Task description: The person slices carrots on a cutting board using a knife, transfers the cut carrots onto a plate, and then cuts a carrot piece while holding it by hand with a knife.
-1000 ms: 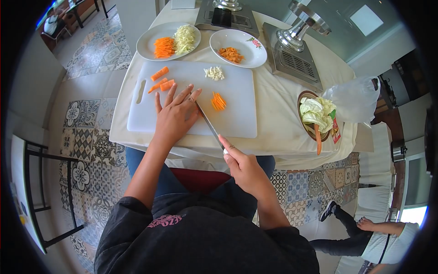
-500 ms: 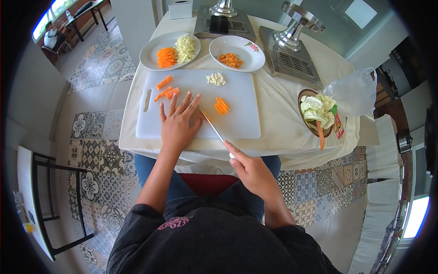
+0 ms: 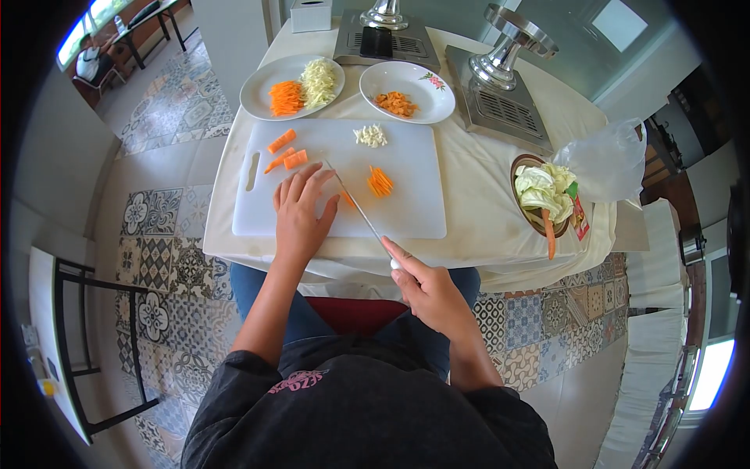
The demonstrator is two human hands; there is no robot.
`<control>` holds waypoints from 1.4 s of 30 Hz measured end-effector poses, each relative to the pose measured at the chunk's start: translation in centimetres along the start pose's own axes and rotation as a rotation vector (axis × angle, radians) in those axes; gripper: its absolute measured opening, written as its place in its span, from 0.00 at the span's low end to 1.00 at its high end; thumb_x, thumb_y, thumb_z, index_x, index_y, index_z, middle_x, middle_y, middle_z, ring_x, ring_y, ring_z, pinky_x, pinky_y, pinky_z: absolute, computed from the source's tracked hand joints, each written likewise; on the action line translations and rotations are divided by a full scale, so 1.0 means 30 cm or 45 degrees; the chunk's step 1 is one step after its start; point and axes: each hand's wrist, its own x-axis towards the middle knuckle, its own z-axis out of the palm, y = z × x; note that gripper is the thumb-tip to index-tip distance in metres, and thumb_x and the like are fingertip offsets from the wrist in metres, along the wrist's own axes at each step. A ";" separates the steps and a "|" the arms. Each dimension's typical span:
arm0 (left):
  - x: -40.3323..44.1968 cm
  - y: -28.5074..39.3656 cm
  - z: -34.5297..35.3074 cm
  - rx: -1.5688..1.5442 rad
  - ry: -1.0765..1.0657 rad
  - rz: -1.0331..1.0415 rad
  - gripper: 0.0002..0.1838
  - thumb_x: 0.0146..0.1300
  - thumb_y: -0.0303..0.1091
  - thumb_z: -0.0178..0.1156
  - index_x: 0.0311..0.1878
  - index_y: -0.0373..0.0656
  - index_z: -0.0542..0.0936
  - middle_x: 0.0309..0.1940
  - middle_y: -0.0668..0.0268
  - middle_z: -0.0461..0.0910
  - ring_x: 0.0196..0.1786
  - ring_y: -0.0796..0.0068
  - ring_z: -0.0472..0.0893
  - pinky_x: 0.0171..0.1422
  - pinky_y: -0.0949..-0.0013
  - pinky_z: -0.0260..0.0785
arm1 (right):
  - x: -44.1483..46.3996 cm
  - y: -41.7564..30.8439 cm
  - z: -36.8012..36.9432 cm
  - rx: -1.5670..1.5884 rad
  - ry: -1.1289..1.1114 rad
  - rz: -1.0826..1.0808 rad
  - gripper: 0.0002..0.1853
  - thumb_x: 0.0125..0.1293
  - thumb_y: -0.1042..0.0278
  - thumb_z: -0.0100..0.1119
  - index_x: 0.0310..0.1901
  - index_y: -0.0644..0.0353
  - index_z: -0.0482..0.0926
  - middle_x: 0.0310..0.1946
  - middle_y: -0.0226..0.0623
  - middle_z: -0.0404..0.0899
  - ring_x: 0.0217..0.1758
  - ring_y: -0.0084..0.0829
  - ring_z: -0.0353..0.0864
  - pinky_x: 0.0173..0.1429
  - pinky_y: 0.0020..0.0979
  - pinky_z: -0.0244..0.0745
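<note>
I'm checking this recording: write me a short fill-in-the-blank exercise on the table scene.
1. The bare right hand holds the long-bladed, white-handled knife by its ____.
2. On the plain white plate, fine orange shreds lie to the ____ of the pale green shreds.
3. The flower-patterned white plate holds chopped pieces coloured ____.

Missing words: handle; left; orange.

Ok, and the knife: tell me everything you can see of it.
The knife has a long, narrow, grey blade that looks like metal. Only a bit of white handle shows; the right hand grips it, index finger stretched forward toward the blade. It slants over the white cutting board, tip pointing forward and to the left, close to the left hand. A carrot piece lies beside the blade; I can't tell whether the edge touches it or the board.
</note>
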 end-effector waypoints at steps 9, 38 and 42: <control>-0.006 -0.012 0.012 0.223 -0.222 -0.064 0.30 0.65 0.39 0.64 0.71 0.62 0.72 0.72 0.76 0.71 0.78 0.60 0.62 0.81 0.47 0.44 | 0.020 0.005 -0.001 -0.051 0.001 -0.006 0.27 0.75 0.69 0.52 0.74 0.45 0.67 0.21 0.44 0.70 0.24 0.31 0.62 0.38 0.29 0.70; -0.002 -0.015 0.009 0.329 -0.312 -0.021 0.30 0.66 0.35 0.61 0.73 0.59 0.70 0.72 0.76 0.71 0.77 0.61 0.64 0.81 0.41 0.42 | 0.056 -0.001 -0.032 -0.113 -0.045 -0.039 0.25 0.75 0.70 0.51 0.73 0.48 0.68 0.19 0.44 0.67 0.23 0.29 0.61 0.37 0.30 0.69; -0.001 -0.012 0.010 0.345 -0.314 -0.012 0.30 0.67 0.35 0.60 0.73 0.59 0.70 0.72 0.76 0.70 0.77 0.61 0.64 0.81 0.41 0.42 | 0.048 0.002 -0.011 -0.085 -0.038 0.059 0.25 0.75 0.70 0.50 0.73 0.49 0.68 0.20 0.48 0.69 0.23 0.33 0.65 0.37 0.32 0.70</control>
